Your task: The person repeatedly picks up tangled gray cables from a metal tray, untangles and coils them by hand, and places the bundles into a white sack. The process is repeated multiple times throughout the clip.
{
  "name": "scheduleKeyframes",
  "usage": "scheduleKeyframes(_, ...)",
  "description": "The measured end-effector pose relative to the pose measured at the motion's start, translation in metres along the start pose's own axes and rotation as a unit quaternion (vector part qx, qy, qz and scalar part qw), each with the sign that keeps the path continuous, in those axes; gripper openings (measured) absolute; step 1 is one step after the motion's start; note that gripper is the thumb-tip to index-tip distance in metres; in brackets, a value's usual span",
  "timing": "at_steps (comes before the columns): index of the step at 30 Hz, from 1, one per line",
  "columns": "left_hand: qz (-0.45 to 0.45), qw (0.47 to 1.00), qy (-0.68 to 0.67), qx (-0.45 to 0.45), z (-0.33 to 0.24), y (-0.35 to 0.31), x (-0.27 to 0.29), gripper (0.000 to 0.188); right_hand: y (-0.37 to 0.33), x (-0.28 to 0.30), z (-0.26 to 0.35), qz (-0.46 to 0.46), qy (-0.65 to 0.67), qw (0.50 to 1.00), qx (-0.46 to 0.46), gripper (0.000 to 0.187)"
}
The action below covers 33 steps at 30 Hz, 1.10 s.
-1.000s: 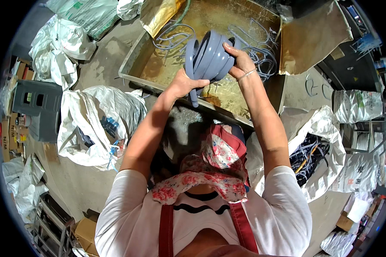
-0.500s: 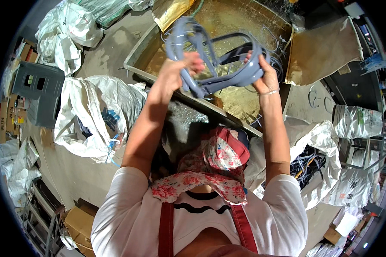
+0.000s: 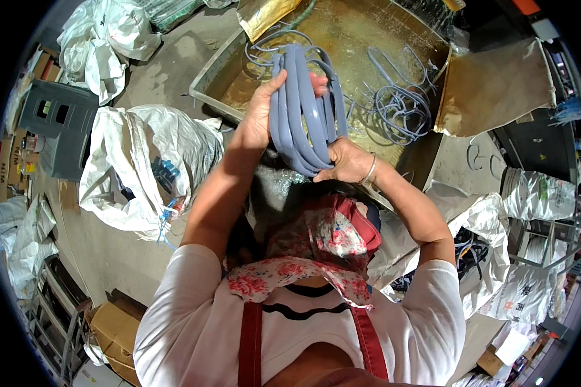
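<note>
Bundle of grey cable loops (image 3: 301, 109): held upright between both hands, above the near rim of the metal tub (image 3: 208, 77).
Left hand (image 3: 263, 113): grip wrapped round the bundle's left side, thumb across the top.
Right hand (image 3: 346, 161): grip closed under the bundle's lower right end; thin bracelet (image 3: 370, 171) at the wrist.
Beyond the grips: loose grey cable coils (image 3: 400, 106) lying in yellowish liquid inside the tub.
Left of the left grip: open white sack (image 3: 142, 161) on the floor, dark plastic crate (image 3: 55, 126) further out.
</note>
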<state>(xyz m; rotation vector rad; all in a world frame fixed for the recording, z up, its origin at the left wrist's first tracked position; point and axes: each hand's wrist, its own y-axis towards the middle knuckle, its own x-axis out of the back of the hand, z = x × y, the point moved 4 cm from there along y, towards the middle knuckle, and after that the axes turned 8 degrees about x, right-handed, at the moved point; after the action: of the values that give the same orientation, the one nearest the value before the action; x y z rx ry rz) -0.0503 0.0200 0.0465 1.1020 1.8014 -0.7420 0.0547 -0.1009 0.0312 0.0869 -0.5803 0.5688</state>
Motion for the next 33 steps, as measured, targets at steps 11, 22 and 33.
scheduleKeyframes(11, -0.045, 0.998, 0.004, -0.037, -0.015, -0.013, -0.002, 0.037, -0.002, 0.022, 0.038, -0.073, 0.0, 0.995, 0.063, 0.075)
scheduleKeyframes(22, 0.216, 0.973, -0.073, -0.026, -0.001, -0.049, -0.046, 0.055, 0.051, 0.015, -0.023, -0.217, 0.584, 0.782, 0.022, 0.046)
scheduleKeyframes(33, 0.337, 0.935, -0.071, -0.086, -0.023, -0.118, -0.085, 0.062, 0.07, 0.014, 0.07, -0.267, 0.436, 0.859, -0.018, 0.027)
